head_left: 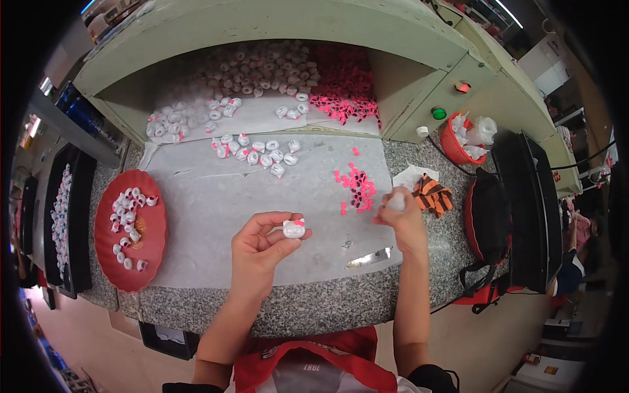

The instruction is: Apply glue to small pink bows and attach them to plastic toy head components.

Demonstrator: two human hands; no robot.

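Pinched between the thumb and fingers of my left hand (261,245) is a small white cat-head piece (294,228) with a pink bow, held above the paper sheet. My right hand (405,219) is closed round a small translucent whitish object (397,202), partly covered by the fingers; its kind is unclear. Just left of that hand lies a loose group of pink bows (357,187) with dark spots. Several white pieces (265,154), some showing pink, are scattered farther back on the white paper sheet (209,229). A knife-like metal blade (368,259) rests near the sheet's front right.
A red scalloped plate (108,265) with white pieces stands at left, beside a black tray (80,229). Heaped white pieces (255,69) and pink bows (344,78) fill the cabinet opening. At right are striped orange cloth (434,194), a red basket (452,149) and a black bag (488,219).
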